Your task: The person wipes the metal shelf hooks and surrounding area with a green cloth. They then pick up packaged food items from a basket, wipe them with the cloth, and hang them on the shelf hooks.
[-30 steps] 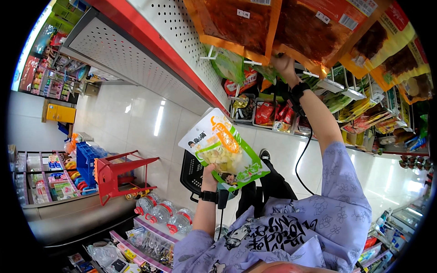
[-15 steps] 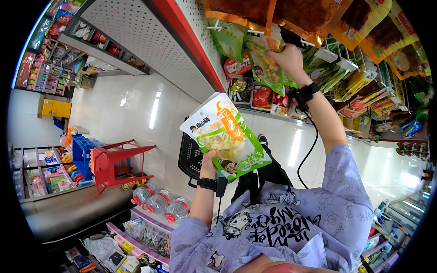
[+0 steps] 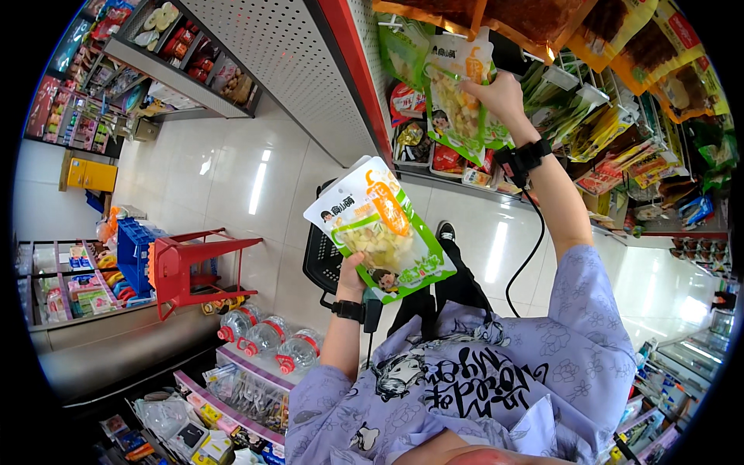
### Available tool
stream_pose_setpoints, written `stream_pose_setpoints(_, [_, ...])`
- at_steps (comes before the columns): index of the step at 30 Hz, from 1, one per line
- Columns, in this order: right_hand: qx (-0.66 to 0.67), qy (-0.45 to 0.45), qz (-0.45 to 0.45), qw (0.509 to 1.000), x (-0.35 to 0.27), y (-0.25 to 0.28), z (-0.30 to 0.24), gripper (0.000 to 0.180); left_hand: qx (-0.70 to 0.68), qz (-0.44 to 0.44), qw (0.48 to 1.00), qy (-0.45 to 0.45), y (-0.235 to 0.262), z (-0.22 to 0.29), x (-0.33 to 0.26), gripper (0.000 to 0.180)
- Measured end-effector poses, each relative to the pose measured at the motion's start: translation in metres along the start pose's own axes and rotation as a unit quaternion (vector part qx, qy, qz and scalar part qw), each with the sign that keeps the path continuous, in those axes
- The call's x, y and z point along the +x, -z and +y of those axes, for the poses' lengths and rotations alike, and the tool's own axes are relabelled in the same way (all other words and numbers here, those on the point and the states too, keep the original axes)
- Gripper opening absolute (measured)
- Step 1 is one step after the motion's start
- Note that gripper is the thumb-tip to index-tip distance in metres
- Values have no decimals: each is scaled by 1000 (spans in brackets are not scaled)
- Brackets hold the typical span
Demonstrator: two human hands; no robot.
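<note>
My left hand (image 3: 353, 274) grips the lower left edge of a green-and-white snack pouch (image 3: 386, 240) with a clear window showing pale yellow pieces. The edge of a second pouch shows behind it, so more than one may be in that hand. At the display rack, my right hand (image 3: 501, 101) is closed on the right edge of a similar snack pouch (image 3: 457, 108), thumb across its front. This pouch hangs down in front of the lower shelf; whether it is still on a hook is hidden. Another green pouch (image 3: 404, 54) hangs just left of it.
Orange-brown food packs (image 3: 527, 23) hang above my right hand, with rows of slim packets (image 3: 612, 147) to its right. A grey perforated shelf back (image 3: 271, 62) stands left. On the floor are a red stool (image 3: 194, 267), a black basket (image 3: 319, 260) and large water bottles (image 3: 267, 335).
The pouch at my right hand now shows more of its front and upper part. My left hand keeps its pouch in nearly the same place. The view has shifted slightly.
</note>
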State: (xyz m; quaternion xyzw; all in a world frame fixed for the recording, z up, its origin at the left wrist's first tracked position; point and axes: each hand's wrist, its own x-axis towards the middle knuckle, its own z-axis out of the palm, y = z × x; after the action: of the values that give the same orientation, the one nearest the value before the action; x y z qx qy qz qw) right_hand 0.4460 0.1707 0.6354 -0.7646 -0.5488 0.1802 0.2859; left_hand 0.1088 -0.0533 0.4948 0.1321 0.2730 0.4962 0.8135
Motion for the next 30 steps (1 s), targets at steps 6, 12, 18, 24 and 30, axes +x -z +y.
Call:
stream_pose_setpoints(6, [3, -13, 23, 1000, -12, 3, 3, 56, 7, 9, 1000, -11, 16, 5, 1, 67])
stream_pose_setpoints(12, [27, -23, 23, 999, -48, 6, 12, 56, 0, 28, 998, -61, 19, 11, -7, 66])
stream_pose_setpoints(18, [78, 39, -107, 990, -105, -19, 38, 46, 38, 149, 977, -149, 72, 32, -49, 61])
stream_pose_setpoints(24, [109, 144, -222, 958, -137, -126, 46, 45, 27, 252, 951, -179, 113, 47, -92, 51])
stream_pose_setpoints(30, [110, 226, -298, 921, -168, -220, 3, 47, -5, 291, 941, -174, 141, 12, -140, 53])
